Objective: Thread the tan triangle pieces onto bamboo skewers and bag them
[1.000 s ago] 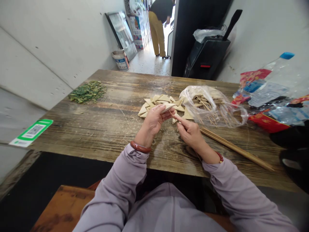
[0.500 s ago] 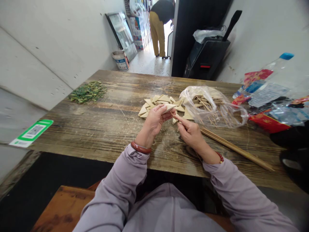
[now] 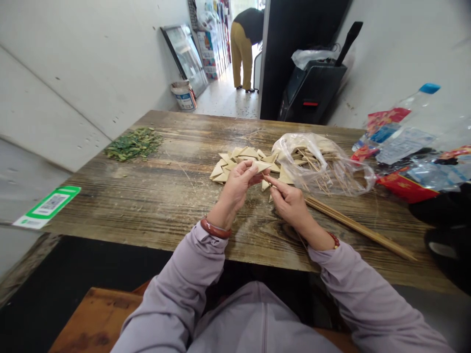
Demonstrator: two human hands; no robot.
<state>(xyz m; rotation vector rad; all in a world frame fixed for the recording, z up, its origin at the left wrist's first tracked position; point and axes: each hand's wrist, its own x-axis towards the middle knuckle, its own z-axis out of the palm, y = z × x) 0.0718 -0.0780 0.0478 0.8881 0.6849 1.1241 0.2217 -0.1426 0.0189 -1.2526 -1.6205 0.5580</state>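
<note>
My left hand (image 3: 237, 184) pinches a folded triangle of tofu skin (image 3: 262, 166), pale beige, above the table. Fingers closed, my right hand (image 3: 289, 198) grips a thin bamboo skewer (image 3: 265, 177) whose tip is at the underside of the triangle; whether it has gone through, I cannot tell. Behind my hands lies a pile of similar beige triangles (image 3: 221, 169). A clear plastic bag (image 3: 353, 179) with skewered pieces and sticks in it sits to the right. Beside my right wrist lies a bundle of bamboo skewers (image 3: 360, 228).
Green leafy bits (image 3: 134, 143) are heaped at the table's far left. A QR-code card (image 3: 51, 203) lies at the left edge. Plastic packets (image 3: 408, 184) and a blue-capped bottle (image 3: 419, 100) crowd the right. Beyond the table, a person (image 3: 241, 44) bends over in the doorway.
My hands stay nearly in place, with the skewer tip still at the triangle. The view has shifted slightly, and the person in the doorway remains bent over.
</note>
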